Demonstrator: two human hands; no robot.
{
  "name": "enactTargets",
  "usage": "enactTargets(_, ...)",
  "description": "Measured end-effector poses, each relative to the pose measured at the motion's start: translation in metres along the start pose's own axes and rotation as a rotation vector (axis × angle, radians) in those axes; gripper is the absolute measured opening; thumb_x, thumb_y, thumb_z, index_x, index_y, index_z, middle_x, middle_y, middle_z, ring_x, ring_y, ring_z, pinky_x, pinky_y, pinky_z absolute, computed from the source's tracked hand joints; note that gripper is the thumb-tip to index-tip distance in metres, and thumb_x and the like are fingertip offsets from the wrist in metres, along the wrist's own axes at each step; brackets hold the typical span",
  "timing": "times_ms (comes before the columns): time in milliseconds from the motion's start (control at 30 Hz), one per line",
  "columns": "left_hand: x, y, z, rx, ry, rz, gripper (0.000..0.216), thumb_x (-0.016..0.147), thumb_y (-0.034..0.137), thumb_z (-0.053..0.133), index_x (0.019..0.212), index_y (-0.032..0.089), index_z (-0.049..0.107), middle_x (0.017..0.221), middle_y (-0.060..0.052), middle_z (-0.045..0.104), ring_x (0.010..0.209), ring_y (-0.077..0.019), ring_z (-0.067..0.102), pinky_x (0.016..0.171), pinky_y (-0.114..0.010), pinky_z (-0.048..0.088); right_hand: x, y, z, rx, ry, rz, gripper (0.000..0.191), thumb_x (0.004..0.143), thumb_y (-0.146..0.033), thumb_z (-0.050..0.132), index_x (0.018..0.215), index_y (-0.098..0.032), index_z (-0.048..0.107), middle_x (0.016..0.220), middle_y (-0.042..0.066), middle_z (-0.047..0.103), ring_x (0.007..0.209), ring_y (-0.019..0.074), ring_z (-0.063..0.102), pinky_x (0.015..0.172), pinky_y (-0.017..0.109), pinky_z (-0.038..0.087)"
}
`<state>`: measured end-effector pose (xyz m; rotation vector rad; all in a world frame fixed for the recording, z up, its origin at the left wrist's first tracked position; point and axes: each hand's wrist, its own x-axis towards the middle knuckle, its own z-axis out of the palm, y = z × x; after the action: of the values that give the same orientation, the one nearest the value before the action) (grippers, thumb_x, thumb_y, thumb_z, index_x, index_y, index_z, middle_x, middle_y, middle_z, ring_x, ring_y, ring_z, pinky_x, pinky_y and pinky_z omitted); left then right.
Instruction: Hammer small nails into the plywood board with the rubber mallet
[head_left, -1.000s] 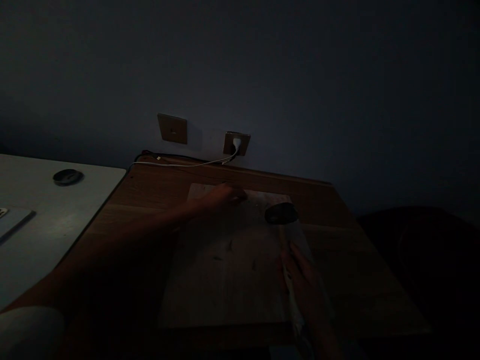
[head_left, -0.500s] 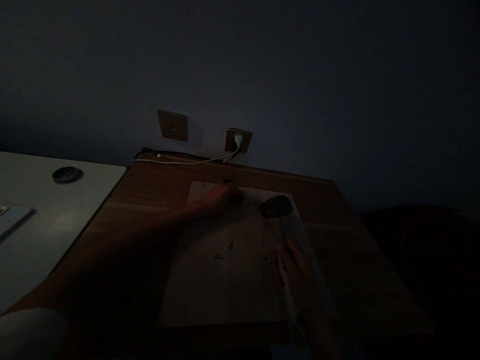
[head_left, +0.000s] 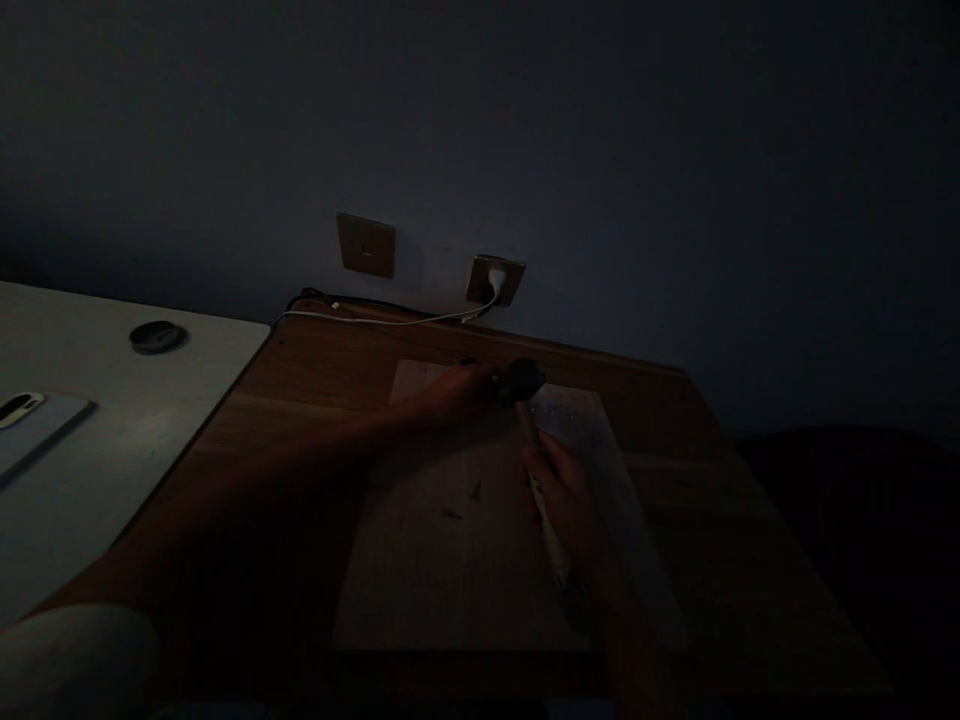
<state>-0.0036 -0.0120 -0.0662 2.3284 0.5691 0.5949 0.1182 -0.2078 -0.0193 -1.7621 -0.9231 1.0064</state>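
Observation:
My right hand is wrapped round the pale handle of a hammer, which slants away from me over the board. The dark hammer head is up close beside my left hand, at the far part of a light wooden board. The left fingers look pinched together and low over the board; what they hold is hidden by the dark and the hammer head. Small shiny specks show on the board just right of the hammer head. Two small dark slivers lie on its middle.
The board lies on a brown wooden table against a wall. A white cable runs along the back to a socket. At left, a white table bears a round dark dish and a phone. The light is very dim.
The hammer has swung left and a little away from me, from the board's right side to beside my left hand. My left hand has stayed at the board's far part. The view has shifted slightly.

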Motion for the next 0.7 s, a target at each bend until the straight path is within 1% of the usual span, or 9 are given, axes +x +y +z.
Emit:
enactTargets(100,0.0018,-0.0024,0.0018,0.018,0.021,0.016,0.046,0.084,0.011,0.072,0.129,0.012,0.067,0.121,-0.015,0.078,0.108,-0.0271,0.076,0.094,-0.033,0.058,0.0003,0.0023,0.0036,-0.009,-0.007,0.005,0.042,0.082,-0.063,0.061,0.093,-0.022,0.057,0.063,-0.008,0.054,0.038,0.0091,0.046,0.032,0.021,0.037)
enactTargets(200,0.0033,-0.0037,0.0032,0.015,0.030,0.022,0.049,0.086,0.010,0.068,0.134,0.015,0.065,0.124,-0.013,0.078,0.110,-0.0261,0.076,0.096,-0.034,0.058,-0.0016,0.0045,0.0050,-0.006,-0.002,0.018,0.043,0.084,-0.062,0.061,0.100,-0.022,0.058,0.064,-0.009,0.054,0.038,0.0087,0.045,0.032,0.021,0.036)
enactTargets(400,0.0026,-0.0016,0.0017,0.043,0.026,0.021,0.043,0.086,0.011,0.069,0.129,0.013,0.067,0.118,-0.014,0.079,0.107,-0.0273,0.076,0.093,-0.035,0.059,-0.0023,0.0056,0.0067,-0.021,-0.014,0.014,0.042,0.084,-0.062,0.059,0.097,-0.021,0.057,0.065,-0.009,0.052,0.038,0.0078,0.044,0.031,0.020,0.036)
enactTargets(533,0.0019,0.0014,-0.0004,0.036,0.016,0.023,0.042,0.086,0.010,0.069,0.128,0.012,0.067,0.117,-0.014,0.079,0.105,-0.0274,0.077,0.092,-0.035,0.059,-0.0020,0.0064,0.0073,-0.033,0.009,0.005,0.045,0.084,-0.062,0.059,0.102,-0.021,0.058,0.067,-0.009,0.054,0.040,0.0077,0.046,0.033,0.019,0.037)
enactTargets(700,0.0031,-0.0019,0.0022,0.034,0.017,0.026,0.050,0.085,0.006,0.066,0.135,0.013,0.064,0.115,-0.013,0.080,0.103,-0.0256,0.077,0.088,-0.033,0.058,-0.0046,0.0056,0.0062,0.017,0.005,0.025,0.044,0.082,-0.064,0.062,0.092,-0.022,0.056,0.065,-0.009,0.052,0.038,0.0074,0.044,0.032,0.020,0.035)
